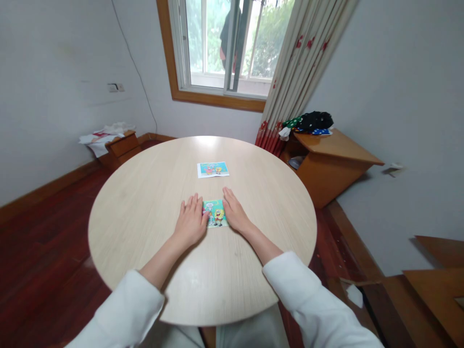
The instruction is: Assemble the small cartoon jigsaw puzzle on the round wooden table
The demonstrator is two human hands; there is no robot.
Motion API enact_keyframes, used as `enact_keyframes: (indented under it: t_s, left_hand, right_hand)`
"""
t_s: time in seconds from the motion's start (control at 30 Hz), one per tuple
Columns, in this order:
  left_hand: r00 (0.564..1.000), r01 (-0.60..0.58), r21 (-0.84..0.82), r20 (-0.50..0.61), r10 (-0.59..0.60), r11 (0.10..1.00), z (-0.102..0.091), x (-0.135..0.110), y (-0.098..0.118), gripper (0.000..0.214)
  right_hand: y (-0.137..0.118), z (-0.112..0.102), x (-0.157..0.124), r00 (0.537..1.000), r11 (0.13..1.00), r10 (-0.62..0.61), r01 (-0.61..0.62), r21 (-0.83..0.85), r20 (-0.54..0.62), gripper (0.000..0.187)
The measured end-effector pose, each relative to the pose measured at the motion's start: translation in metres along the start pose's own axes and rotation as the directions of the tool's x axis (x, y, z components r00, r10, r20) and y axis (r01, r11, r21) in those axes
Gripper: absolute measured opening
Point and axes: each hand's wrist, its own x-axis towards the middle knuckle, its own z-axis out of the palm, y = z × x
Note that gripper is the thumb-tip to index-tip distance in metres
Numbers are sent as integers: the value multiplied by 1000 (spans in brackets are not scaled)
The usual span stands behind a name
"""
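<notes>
A small cartoon picture puzzle (215, 213) lies flat on the round light-wood table (145, 203), just in front of me. My left hand (191, 220) rests flat on the table with fingers stretched out, touching the puzzle's left edge. On the other side, my right hand (235, 212) lies flat too, fingers together and extended, against the puzzle's right edge. Farther back on the table lies a printed cartoon picture sheet (213, 169), untouched.
A wooden cabinet (329, 164) with dark clothes on top stands at the right near a curtain (300, 67). A low wooden nightstand (121, 145) with papers sits at the left wall. A window (224, 43) is behind the table. Wooden boards lean at the far right.
</notes>
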Motion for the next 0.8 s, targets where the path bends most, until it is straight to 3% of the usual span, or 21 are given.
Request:
enact_keyframes:
  t_s: [0.2,0.33,0.5,0.8]
  left_hand:
    - [982,39,169,175,-69,985,-5,-4,11,58]
    - [984,29,218,166,-66,976,-1,-3,12,56]
    - [990,29,224,132,-60,974,7,10,11,54]
    - [990,22,174,131,-46,985,16,58,6,55]
  right_hand:
    - [-18,1,-24,993,964,-85,102,-244,78,58]
    - [-25,4,-27,988,937,-51,98,-334,146,59]
    - [-20,4,-11,985,925,-20,83,-372,170,57]
    - [-1,-1,31,987,918,23,43,-395,161,58]
